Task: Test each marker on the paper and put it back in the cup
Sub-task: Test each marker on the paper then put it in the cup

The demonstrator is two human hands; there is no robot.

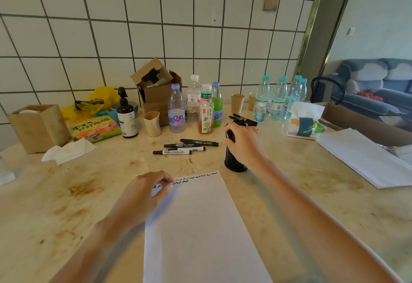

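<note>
A white sheet of paper (pixel 200 227) lies in front of me, with black squiggles along its top edge. My left hand (pixel 145 193) rests on its top left corner with fingers curled, holding nothing. A black mesh cup (pixel 234 162) stands to the right of the sheet's top. My right hand (pixel 243 142) is over the cup, closed around the black markers (pixel 242 122) that stick out of it. Several more markers (pixel 185 146) lie loose on the table beyond the paper.
Bottles (pixel 194 109), paper cups (pixel 152 123), a cardboard box (pixel 158 91) and a pump bottle (pixel 127 115) crowd the back of the table. A wooden box (pixel 40 124) and tissue (pixel 66 151) sit at left. A paper stack (pixel 367 158) and tissue pack (pixel 305 122) lie at right.
</note>
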